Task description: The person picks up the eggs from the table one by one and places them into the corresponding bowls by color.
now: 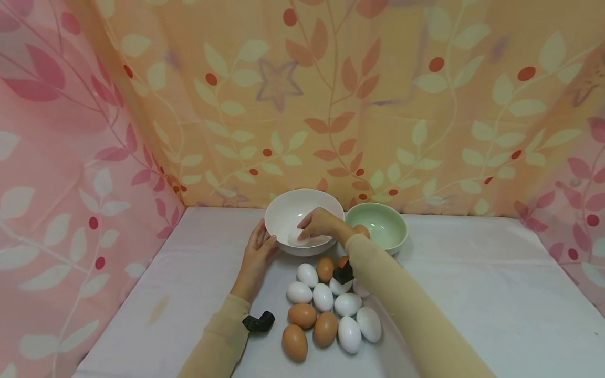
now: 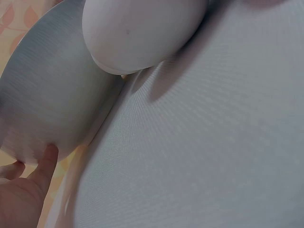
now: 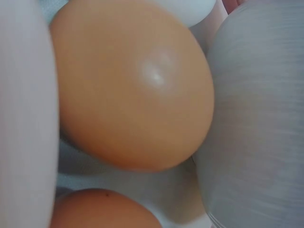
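Observation:
My left hand [image 1: 256, 258] steadies the large white bowl [image 1: 280, 211] from its left side. Its thumb and fingers lie spread against the outer wall, and the left wrist view shows a fingertip touching the bowl [image 2: 52, 95] low down. Inside the bowl, my right hand [image 1: 322, 224] reaches down with bent fingers. Those fingers hold a white egg [image 1: 295, 239] low in the bowl, partly covered by the hand. Close in the right wrist view are a brown egg [image 3: 133, 85] and the bowl's outer wall [image 3: 256, 109].
A pale green bowl [image 1: 389, 229] stands right of the white one, with a brown egg [image 1: 362, 230] in it. Several loose eggs, brown [image 1: 295, 342] and white [image 1: 350, 334], lie in front of the bowls. Patterned cloth [image 1: 227, 131] hangs behind the white-covered table [image 1: 472, 294].

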